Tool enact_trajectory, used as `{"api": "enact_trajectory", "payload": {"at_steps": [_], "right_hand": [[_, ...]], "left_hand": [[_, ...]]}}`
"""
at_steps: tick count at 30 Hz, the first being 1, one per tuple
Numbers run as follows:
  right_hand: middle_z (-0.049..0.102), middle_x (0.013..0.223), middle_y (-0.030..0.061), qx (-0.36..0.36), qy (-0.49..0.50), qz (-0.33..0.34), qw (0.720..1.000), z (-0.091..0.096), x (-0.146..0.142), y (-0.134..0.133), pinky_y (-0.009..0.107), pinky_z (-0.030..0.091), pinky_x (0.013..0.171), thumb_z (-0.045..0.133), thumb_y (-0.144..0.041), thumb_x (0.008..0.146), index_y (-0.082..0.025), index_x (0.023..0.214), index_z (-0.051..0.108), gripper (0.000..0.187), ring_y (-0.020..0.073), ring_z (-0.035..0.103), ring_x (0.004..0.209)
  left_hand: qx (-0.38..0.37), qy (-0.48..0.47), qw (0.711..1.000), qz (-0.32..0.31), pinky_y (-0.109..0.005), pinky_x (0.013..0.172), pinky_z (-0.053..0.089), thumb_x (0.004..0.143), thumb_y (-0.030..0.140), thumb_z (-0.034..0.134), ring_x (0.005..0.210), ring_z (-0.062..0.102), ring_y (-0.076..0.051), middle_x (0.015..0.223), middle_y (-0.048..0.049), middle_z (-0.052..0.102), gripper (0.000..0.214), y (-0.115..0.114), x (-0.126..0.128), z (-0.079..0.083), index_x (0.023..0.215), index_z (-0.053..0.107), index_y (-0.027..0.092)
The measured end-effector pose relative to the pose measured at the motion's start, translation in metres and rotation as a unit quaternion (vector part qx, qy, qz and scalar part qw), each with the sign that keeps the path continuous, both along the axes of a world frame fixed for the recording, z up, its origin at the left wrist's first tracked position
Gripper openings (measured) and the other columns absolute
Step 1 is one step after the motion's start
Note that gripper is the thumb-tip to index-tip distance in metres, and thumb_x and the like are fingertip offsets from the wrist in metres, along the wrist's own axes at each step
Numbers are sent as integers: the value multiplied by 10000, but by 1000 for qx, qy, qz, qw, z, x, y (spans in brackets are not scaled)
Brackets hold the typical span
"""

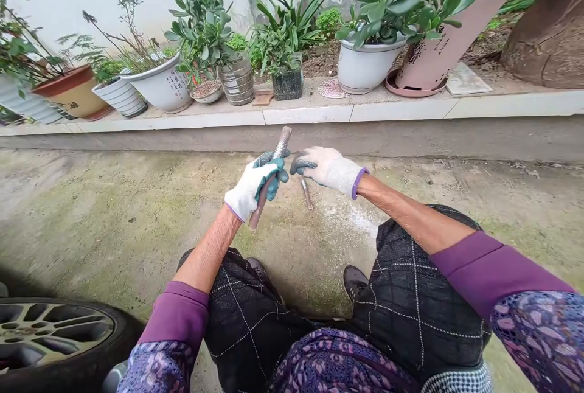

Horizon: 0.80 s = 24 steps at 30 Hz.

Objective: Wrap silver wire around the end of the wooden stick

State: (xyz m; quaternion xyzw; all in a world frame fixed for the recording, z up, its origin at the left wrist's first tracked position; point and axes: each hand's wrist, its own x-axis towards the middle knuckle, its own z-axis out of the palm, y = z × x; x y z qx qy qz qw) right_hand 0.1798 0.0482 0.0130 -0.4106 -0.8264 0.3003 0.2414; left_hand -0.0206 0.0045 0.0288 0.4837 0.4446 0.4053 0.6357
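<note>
My left hand (259, 183), in a white glove with a green coated palm, is wrapped round a brownish rod (283, 135). The rod tilts up to the right and has a silvery-white, rough-looking band below its upper end. Just right of it hovers my right hand (325, 168), gloved alike, back turned up and fingers loosely bent towards the rod without touching it. No object shows in those fingers, though the palm side is hidden. Below them a short thin brown piece with a silvery end (307, 194) appears to lie on the concrete ground.
White powder and crumbs (360, 219) are scattered on the ground (150, 210) between my shoes. Ahead runs a low tiled ledge (305, 114) with several potted plants, including a white pot (365, 67) and a tall pink pot (429, 55). A car wheel (55, 338) stands at lower left.
</note>
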Motion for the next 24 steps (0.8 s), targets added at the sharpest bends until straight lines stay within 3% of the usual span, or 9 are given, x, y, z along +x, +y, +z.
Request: {"api": "enact_trajectory", "payload": {"at_steps": [2,4,7,9,13,17,20,24], "right_hand": [[754,939,48,-12,-6,-10,1000,-1,-1,1,321,545,841,610,-111,798,-179,848,763,175,198,665,912],[744,870,49,-126,75,-14,989,0,-4,-1,301,576,733,613,-116,783,-158,870,747,165,175,669,791],[728,835,58,-286,218,13,933,2,-10,-6,287,588,587,677,-202,769,-148,962,697,201,160,658,684],[700,762,35,-323,258,18,911,2,-14,-8,267,563,519,746,-278,741,-158,977,662,278,138,625,599],[503,529,-78,-317,299,-52,898,-7,-20,-4,194,372,363,856,-392,641,-173,897,613,415,67,419,412],[365,455,-123,-395,348,-72,847,-15,-22,0,188,176,334,876,-419,614,-192,830,565,441,39,265,363],[355,451,-120,-407,348,-36,844,-12,-17,-1,203,153,337,855,-376,656,-185,874,597,388,47,261,359],[394,469,-103,-395,337,9,855,-5,-11,-2,210,160,342,802,-395,709,-171,956,629,376,59,267,374]], "left_hand": [[6,10,1000,4,-191,347,333,729,370,750,374,442,-49,667,30,642,381,2,2,-2,995,566,170],[15,17,1000,-2,-194,355,349,720,349,743,382,458,-56,656,28,636,378,3,3,-4,1008,589,157],[31,29,999,2,-196,356,352,737,325,716,389,451,-58,633,33,609,410,2,5,-10,1086,635,126],[39,43,998,31,-189,362,351,759,319,700,406,452,-55,645,33,606,472,1,5,-17,1181,643,117],[32,138,988,63,-175,366,347,771,292,705,410,445,-46,654,43,608,504,0,7,-33,1253,653,154],[-2,129,990,52,-178,362,360,776,263,696,403,444,-48,644,37,604,330,-1,11,-39,1080,675,136],[-46,29,999,-3,-198,387,411,782,313,706,419,485,-65,673,16,630,327,-7,7,-36,1048,630,138],[-100,-5,982,-160,-206,360,389,856,498,626,387,461,-70,673,4,632,417,-16,-6,-34,1074,617,142]]}}
